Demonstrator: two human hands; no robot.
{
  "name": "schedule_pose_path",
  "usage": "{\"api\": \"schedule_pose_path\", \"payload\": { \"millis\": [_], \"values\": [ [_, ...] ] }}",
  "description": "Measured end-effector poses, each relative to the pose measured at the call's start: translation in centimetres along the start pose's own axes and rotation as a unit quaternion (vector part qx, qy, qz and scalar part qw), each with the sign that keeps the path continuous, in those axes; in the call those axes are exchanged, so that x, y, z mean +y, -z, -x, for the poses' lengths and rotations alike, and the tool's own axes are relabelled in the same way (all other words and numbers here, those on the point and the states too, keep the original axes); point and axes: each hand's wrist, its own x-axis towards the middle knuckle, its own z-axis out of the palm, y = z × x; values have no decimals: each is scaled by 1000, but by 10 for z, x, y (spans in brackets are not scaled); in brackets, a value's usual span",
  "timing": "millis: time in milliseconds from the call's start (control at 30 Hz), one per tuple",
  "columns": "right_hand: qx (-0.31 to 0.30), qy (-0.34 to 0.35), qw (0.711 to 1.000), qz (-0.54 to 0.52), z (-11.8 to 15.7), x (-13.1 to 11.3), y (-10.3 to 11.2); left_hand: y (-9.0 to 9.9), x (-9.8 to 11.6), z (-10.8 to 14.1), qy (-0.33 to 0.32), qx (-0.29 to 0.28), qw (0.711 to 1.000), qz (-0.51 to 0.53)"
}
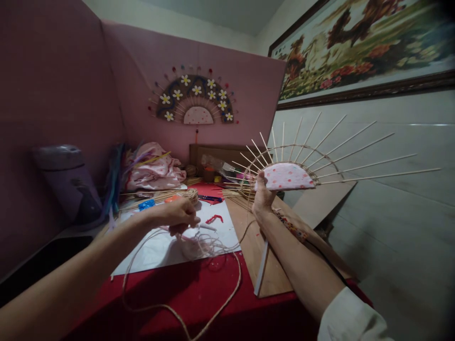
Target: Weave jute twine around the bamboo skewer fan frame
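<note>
Currently, from the head camera, I have the right hand (263, 204) gripping the fan (288, 176) up above the brown board (279, 277), thumb across its pink spotted base, sticks (380, 176) spreading up and out. Twine (240, 272) runs in an arc through the sticks, and a length loops over the red cloth (206, 284). The left hand (180, 215) is above the white paper (142, 258), fingers curled in; I can't tell whether they pinch the twine. At far left I see a purple bin (64, 184), its top covered, contents hidden. At the back, a small orange pot (208, 175) stands beside a clear bag (217, 163); I can't make out what either contains. A ball (192, 195) of twine lies just beyond the left hand.
</note>
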Motion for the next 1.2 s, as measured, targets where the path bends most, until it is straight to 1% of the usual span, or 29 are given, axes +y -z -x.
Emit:
{"api": "schedule_pose_path", "payload": {
  "millis": [33,67,100,133,167,233,267,333,400,433,500,600,633,667,700,733,800,833,867,933,1000,1067,1133,1167,1200],
  "values": [
    [0,1,1000,-3,0,0,0,3,1,3,1,39,998,-51],
    [2,3,1000,-6,1,-1,0,3,3,3,7,110,987,-118],
    [5,6,1000,-6,1,-1,0,2,6,2,2,180,967,-179],
    [7,7,1000,-4,1,-2,-1,-2,8,-2,-11,228,948,-222],
    [8,6,1000,-1,2,-2,-1,-8,10,-7,-29,241,942,-233],
    [6,2,1000,4,2,-2,-1,-25,13,-21,-56,203,952,-223],
    [5,2,1000,4,2,-2,-1,-34,13,-28,-58,196,953,-223],
    [6,1,1000,1,1,-1,0,-50,13,-42,-41,201,953,-224],
    [8,1,1000,1,1,0,0,-56,13,-52,-46,197,956,-212],
    [6,-2,1000,1,0,0,0,-54,14,-54,-53,195,958,-202],
    [1,-7,1000,-2,0,0,0,-39,17,-54,-68,205,961,-174],
    [0,-4,1000,-7,0,0,1,-1,13,-42,-80,241,958,-136],
    [2,-1,1000,-9,0,-1,1,12,8,-36,-80,249,957,-124],
    [4,1,1000,-10,0,-1,1,23,0,-28,-80,242,961,-107],
    [4,2,1000,-10,0,-1,1,32,-10,-20,-74,228,965,-108],
    [5,2,1000,-10,0,-1,1,38,-21,-11,-74,205,967,-131],
    [10,1,1000,-8,1,0,0,40,-45,5,-65,190,967,-155],
    [14,0,1000,-7,1,0,0,37,-56,13,-60,162,966,-194],
    [18,0,1000,-7,2,0,0,33,-65,19,-59,132,962,-233],
    [24,-2,1000,-5,2,-1,-1,24,-75,29,-54,111,950,-286],
    [26,-5,1000,1,3,-2,-1,20,-72,35,-55,124,928,-346],
    [23,-11,1000,6,4,-3,-1,24,-60,39,-58,161,897,-407],
    [20,-11,1000,7,4,-3,-1,36,-43,41,-71,201,858,-467],
    [21,-8,1000,7,3,-3,-1,44,-35,42,-68,216,832,-506],
    [23,-5,1000,8,3,-2,0,53,-27,43,-49,221,809,-543]
  ]
}}
